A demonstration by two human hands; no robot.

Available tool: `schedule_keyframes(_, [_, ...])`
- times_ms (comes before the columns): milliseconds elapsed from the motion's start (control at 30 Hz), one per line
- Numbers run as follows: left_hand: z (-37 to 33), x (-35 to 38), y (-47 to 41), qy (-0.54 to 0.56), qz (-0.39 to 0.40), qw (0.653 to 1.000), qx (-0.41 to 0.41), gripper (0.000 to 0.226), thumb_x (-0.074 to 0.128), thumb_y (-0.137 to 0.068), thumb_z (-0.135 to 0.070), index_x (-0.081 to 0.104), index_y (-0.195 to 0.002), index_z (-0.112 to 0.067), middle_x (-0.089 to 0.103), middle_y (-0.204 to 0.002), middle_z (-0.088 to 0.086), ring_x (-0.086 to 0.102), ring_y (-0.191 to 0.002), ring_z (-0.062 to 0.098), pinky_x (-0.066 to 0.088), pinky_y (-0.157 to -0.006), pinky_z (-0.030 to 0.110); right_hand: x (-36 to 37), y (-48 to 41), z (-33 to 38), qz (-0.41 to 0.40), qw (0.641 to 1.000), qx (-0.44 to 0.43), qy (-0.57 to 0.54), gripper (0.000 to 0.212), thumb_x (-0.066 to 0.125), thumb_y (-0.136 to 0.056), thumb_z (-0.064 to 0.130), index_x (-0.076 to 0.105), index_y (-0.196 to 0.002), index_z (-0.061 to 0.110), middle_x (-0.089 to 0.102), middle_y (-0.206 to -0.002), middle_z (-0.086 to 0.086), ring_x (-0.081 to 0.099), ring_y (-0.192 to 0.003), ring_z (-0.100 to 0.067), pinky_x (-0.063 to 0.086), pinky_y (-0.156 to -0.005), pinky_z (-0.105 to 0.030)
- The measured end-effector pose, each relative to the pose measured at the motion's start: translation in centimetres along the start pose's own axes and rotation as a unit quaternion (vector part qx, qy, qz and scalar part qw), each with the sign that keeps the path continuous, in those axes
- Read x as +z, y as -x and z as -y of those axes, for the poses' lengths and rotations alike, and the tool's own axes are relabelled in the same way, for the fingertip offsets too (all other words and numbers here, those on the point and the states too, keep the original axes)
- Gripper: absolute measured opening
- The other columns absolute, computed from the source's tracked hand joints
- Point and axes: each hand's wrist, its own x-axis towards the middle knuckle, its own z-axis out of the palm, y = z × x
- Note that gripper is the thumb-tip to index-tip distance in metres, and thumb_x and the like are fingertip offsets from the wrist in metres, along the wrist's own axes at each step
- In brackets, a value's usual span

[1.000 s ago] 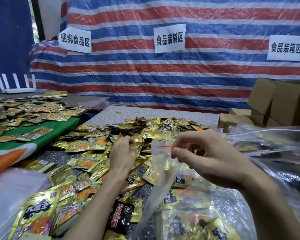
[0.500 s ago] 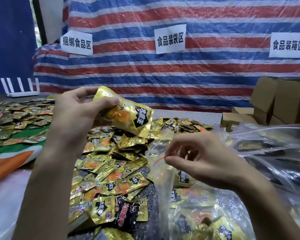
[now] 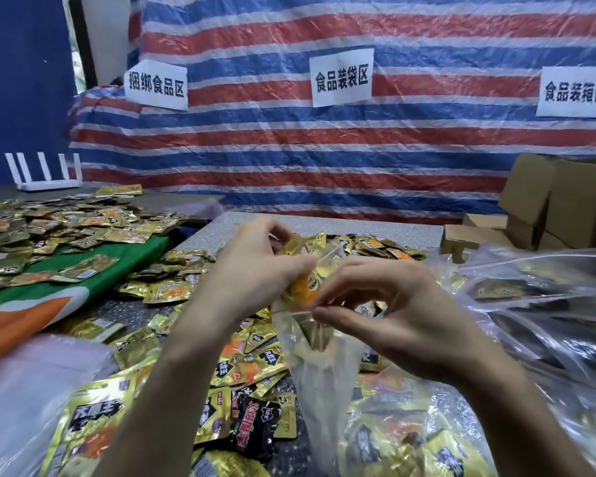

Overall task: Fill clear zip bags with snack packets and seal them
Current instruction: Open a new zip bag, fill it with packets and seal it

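Left hand (image 3: 255,270) pinched packet (image 3: 298,287), long axis tilted down, just above bag (image 3: 319,380) mouth. Right hand (image 3: 396,315) pinched the bag's lip. Drop path looked straight down.

- Red, white and blue striped tarp (image 3: 324,160), across the back.
- Three white paper signs (image 3: 341,77), fixed on the tarp.
- White router (image 3: 45,182), far left.
- Cardboard boxes (image 3: 565,201), far right.
- Green-and-orange cloth (image 3: 49,294), left.
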Motion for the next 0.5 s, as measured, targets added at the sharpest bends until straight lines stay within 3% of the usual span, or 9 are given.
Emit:
schedule_keyframes(67, [-0.3,0.0,0.2,-0.008,0.015,0.999,0.032,0.042,0.088,-0.065,-0.034,0.064,-0.098,-0.024,0.069,-0.094,-0.003,0.066,-0.078,0.002,0.057,-0.063,0.019,0.0,0.0,-0.2,-0.016,1.0,0.003,0.001,0.004,0.075,-0.086,0.015,0.077,-0.088,0.012,0.072,-0.086,0.004,0.07,-0.079,-0.016,0.058,-0.071,-0.035])
schedule_keyframes(133, [-0.8,0.0,0.5,-0.024,0.017,0.998,0.057,0.056,0.086,-0.051,-0.047,0.065,-0.098,-0.025,0.067,-0.093,-0.01,0.062,-0.08,-0.005,0.047,-0.059,0.006,-0.1,0.0,-0.4,-0.036,0.999,0.006,0.001,0.001,0.076,-0.086,0.012,0.077,-0.086,0.012,0.072,-0.084,0.003,0.07,-0.077,-0.016,0.058,-0.07,-0.034])
schedule_keyframes(200, [-0.8,0.2,0.5,-0.022,0.021,0.998,0.057,0.066,0.086,-0.044,-0.051,0.066,-0.1,-0.023,0.067,-0.094,-0.01,0.062,-0.082,-0.003,0.045,-0.061,0.004,-0.4,0.1,-0.4,-0.048,0.999,0.009,0.005,0.002,0.076,-0.086,0.01,0.076,-0.085,0.012,0.072,-0.081,0.003,0.071,-0.075,-0.015,0.058,-0.07,-0.032])
schedule_keyframes(300, [-0.6,0.2,0.2,0.001,0.03,0.999,0.039,0.06,0.09,-0.051,-0.038,0.067,-0.103,-0.018,0.069,-0.094,-0.003,0.065,-0.078,0.0,0.046,-0.056,0.008,-0.6,0.1,-0.5,-0.063,0.998,0.016,0.013,0.003,0.076,-0.085,0.009,0.075,-0.084,0.012,0.072,-0.079,0.004,0.07,-0.074,-0.014,0.058,-0.069,-0.034])
schedule_keyframes(400, [-0.2,0.0,-0.1,0.056,0.04,0.997,0.024,0.062,0.092,-0.046,-0.028,0.069,-0.102,-0.014,0.071,-0.09,0.002,0.066,-0.067,0.001,0.048,-0.055,0.012,-0.8,0.2,-0.3,-0.068,0.997,0.029,0.017,0.003,0.075,-0.085,0.011,0.075,-0.083,0.013,0.072,-0.077,0.006,0.07,-0.075,-0.014,0.057,-0.069,-0.035])
schedule_keyframes(500, [0.2,-0.3,-0.5,0.107,0.014,0.993,0.039,0.041,0.089,-0.059,-0.001,0.07,-0.094,-0.009,0.072,-0.08,0.003,0.069,-0.069,0.011,0.053,-0.059,0.017,-1.0,0.3,-0.2,-0.063,0.997,0.04,0.015,0.004,0.075,-0.084,0.01,0.075,-0.081,0.012,0.072,-0.077,0.002,0.069,-0.074,-0.015,0.056,-0.069,-0.039])
